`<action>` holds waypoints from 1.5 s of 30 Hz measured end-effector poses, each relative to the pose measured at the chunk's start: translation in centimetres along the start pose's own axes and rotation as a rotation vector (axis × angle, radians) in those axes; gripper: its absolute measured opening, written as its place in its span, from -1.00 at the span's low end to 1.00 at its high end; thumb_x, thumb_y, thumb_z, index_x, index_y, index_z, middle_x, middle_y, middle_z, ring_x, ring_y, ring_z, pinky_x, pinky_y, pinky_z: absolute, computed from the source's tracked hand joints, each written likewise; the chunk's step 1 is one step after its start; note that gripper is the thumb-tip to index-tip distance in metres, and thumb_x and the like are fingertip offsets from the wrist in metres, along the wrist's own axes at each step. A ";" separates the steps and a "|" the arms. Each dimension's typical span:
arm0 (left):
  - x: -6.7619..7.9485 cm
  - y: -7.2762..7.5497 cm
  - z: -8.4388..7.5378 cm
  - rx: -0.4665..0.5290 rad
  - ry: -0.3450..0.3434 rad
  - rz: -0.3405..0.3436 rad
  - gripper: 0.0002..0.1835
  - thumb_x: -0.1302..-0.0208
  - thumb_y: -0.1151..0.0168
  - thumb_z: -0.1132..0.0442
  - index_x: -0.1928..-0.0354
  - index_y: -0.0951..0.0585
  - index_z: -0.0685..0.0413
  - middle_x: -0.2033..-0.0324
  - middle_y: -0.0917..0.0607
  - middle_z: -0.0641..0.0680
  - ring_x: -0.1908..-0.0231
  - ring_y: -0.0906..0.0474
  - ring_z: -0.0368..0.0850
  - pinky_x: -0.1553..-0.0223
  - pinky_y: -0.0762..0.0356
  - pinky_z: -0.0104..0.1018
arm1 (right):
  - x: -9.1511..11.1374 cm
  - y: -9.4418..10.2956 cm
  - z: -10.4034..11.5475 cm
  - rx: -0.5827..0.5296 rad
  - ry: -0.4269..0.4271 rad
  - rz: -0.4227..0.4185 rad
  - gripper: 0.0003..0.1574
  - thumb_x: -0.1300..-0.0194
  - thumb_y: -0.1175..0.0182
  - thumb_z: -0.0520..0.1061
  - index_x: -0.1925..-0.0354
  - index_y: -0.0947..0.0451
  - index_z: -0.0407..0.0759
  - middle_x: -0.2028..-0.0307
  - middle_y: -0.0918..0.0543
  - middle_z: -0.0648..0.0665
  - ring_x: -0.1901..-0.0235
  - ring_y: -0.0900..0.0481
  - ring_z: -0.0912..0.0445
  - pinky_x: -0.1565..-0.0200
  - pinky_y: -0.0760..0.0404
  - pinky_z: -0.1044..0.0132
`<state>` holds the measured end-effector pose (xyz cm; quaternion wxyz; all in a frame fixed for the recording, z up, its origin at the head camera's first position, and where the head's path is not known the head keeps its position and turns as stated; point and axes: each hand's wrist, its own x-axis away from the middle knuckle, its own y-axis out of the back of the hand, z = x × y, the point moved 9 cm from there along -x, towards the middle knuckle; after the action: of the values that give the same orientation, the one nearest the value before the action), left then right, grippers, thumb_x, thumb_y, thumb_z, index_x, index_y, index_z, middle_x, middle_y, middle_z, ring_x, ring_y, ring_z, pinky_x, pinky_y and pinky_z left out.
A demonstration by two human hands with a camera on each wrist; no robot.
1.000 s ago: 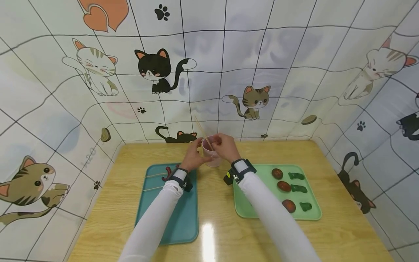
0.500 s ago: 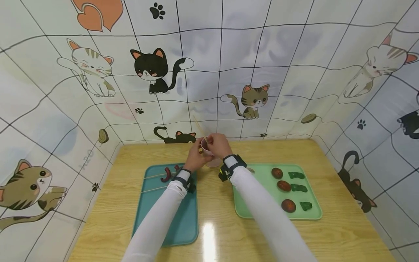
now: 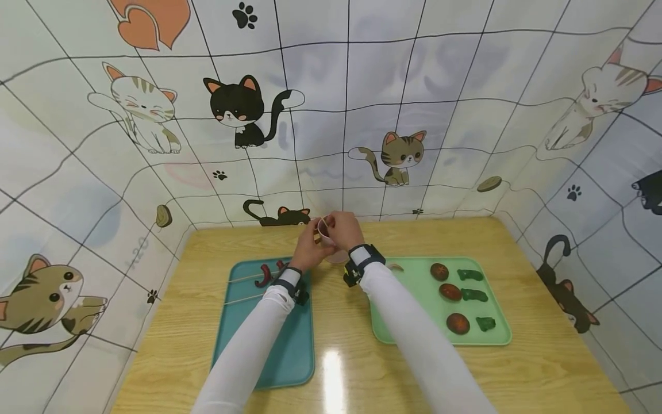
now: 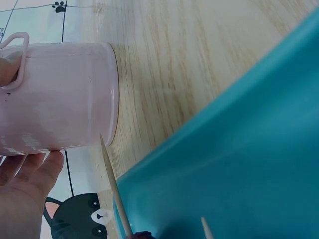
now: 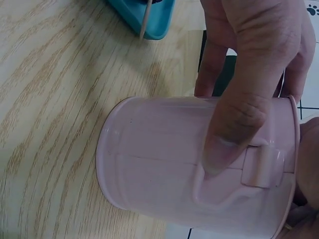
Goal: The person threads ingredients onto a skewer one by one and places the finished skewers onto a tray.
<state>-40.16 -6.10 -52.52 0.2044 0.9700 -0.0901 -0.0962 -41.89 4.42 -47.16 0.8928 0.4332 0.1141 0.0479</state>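
My left hand (image 3: 308,248) holds a pink pail (image 4: 60,99) that stands upright on the table. Its fingers (image 4: 42,172) lie along one side, and its thumb (image 5: 227,142) presses on the small loop handle. My right hand (image 3: 346,230) has its fingers curled at the pail's mouth, pinching a thin wooden skewer (image 3: 324,221) that leans out of it. Those fingertips are mostly hidden by the rim. Close to my left wrist, a blue tray (image 3: 284,356) bears wooden skewers and dark red curled pieces (image 3: 265,276) resembling octopus tentacles.
To the right, a green tray (image 3: 385,330) carries brown mushroom-like pieces (image 3: 458,324), green pieces (image 3: 474,295) and a pale curved piece (image 3: 395,267). A wall covering printed with cats (image 3: 240,109) rises behind and beside the wooden table (image 3: 341,322).
My right hand has shifted slightly left and in towards the pail's mouth. The skewer's upper part has become hard to make out. The pail has tilted slightly; my left hand still holds it.
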 end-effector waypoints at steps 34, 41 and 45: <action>0.2 0.0 -0.1 0.029 0.016 0.028 -0.03 -0.12 -0.60 0.17 -0.53 -0.26 0.00 -0.42 -0.41 0.13 -0.44 -0.37 0.17 -0.35 -0.46 0.08 | 1.2 7.1 -1.3 -0.449 0.034 -0.258 -0.84 -0.30 -0.28 -0.18 0.14 -0.62 -0.17 0.17 -0.74 -0.17 0.11 -0.71 -0.02 -0.04 -0.65 0.08; 0.8 0.3 -0.3 0.039 0.089 0.091 0.02 -0.11 -0.61 0.08 -0.55 -0.22 -0.08 -0.47 -0.36 0.08 -0.47 -0.30 0.23 -0.37 -0.42 0.13 | 2.3 9.3 -1.2 -0.514 0.017 -0.283 -0.82 -0.31 -0.31 -0.15 0.12 -0.61 -0.15 0.15 -0.73 -0.17 0.06 -0.71 -0.04 -0.13 -0.60 -0.01; 1.5 1.1 0.1 0.059 0.133 0.098 0.09 -0.13 -0.59 0.03 -0.60 -0.13 -0.07 -0.52 -0.28 0.13 -0.50 -0.24 0.26 -0.37 -0.40 0.16 | 3.5 10.6 -1.0 -0.553 0.035 -0.289 -0.83 -0.33 -0.32 -0.16 0.12 -0.61 -0.16 0.19 -0.73 -0.16 0.14 -0.73 0.04 -0.11 -0.63 0.10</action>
<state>-38.84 -7.40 -52.36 0.1855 0.9743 -0.1265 -0.0184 -38.65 12.37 -40.03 0.9722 0.1525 0.1727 -0.0427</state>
